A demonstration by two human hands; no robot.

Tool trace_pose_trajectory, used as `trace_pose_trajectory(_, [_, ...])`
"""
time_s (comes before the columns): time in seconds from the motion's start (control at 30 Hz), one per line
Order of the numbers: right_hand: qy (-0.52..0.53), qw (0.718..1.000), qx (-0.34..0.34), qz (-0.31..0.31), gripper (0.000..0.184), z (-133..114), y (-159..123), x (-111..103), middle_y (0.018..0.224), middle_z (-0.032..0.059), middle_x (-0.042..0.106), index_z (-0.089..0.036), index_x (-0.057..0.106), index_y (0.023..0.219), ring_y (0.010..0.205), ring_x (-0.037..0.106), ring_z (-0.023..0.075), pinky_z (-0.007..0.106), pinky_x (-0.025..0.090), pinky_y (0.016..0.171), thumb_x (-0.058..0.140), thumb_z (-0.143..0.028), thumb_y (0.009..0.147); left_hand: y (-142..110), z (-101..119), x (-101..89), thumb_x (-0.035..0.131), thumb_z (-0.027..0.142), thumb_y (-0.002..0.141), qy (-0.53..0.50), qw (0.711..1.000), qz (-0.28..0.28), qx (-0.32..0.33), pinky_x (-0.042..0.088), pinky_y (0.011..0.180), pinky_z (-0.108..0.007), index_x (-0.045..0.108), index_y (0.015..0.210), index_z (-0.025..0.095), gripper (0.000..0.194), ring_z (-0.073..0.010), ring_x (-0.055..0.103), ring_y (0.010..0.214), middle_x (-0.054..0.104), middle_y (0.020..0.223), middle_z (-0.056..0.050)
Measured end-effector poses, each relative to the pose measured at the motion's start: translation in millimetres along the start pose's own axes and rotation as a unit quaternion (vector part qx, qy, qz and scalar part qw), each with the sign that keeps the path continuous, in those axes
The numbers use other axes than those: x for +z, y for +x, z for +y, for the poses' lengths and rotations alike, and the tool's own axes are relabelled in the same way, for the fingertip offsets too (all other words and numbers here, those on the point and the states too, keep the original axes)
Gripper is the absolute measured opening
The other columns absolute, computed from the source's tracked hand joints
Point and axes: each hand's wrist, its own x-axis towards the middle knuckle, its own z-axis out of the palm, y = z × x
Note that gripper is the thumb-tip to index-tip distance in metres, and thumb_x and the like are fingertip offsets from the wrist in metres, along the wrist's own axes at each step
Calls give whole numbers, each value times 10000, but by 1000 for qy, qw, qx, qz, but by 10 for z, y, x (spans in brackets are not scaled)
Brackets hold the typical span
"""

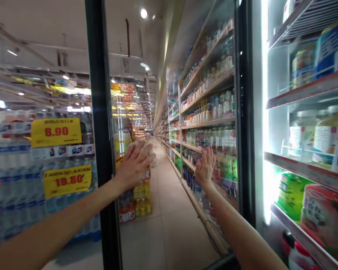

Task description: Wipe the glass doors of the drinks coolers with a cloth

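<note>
A glass door (183,232) with a black frame stands open in front of me. My left hand (135,165) lies spread against the glass, just right of the near vertical frame bar (99,112). Under and beyond its blurred fingers shows a pale, crumpled cloth (152,152), pressed to the pane. My right hand (206,167) is raised farther right, fingers up and stretched out, with nothing in it. It is at or very near the glass; contact cannot be made out. Rows of bottles appear in the glass behind it.
A lit cooler (266,112) stands at right, its shelves holding bottles and cartons, including a green pack (291,195) and a red pack (323,221). At left are stacked bottle packs (17,195) with yellow price signs (56,132). A tiled aisle floor (171,202) runs away ahead.
</note>
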Motion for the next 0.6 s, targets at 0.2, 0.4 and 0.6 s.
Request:
trace_pose_trajectory(0.2, [-9,1000,8,-17,503,-4,-6,-20,1443,113,288,-200,285,1376,1363,175,224,497,212,1062,285,-255,876,-463,299,219,542,251,760,-76,961,-76,253,157,1116,-410,487,1203,296,449,-195,229,1342,366,1406,12])
trace_pose_trajectory(0.4, [-1,1000,18,-23,503,4,-5,-14,1441,111,290,-189,301,1371,1360,175,227,488,188,1070,294,-260,872,282,59,37,489,203,802,-10,997,44,-68,155,1105,-499,489,1210,224,408,-272,137,1362,312,1432,-71])
trace_pose_trajectory(0.6, [-8,1000,10,-17,497,24,-27,2,1433,109,308,-189,317,1363,1359,186,217,471,187,1074,296,-273,873,-287,538,349,501,237,800,-82,952,-81,285,135,1126,-421,518,1154,250,355,-211,168,1359,367,1407,5])
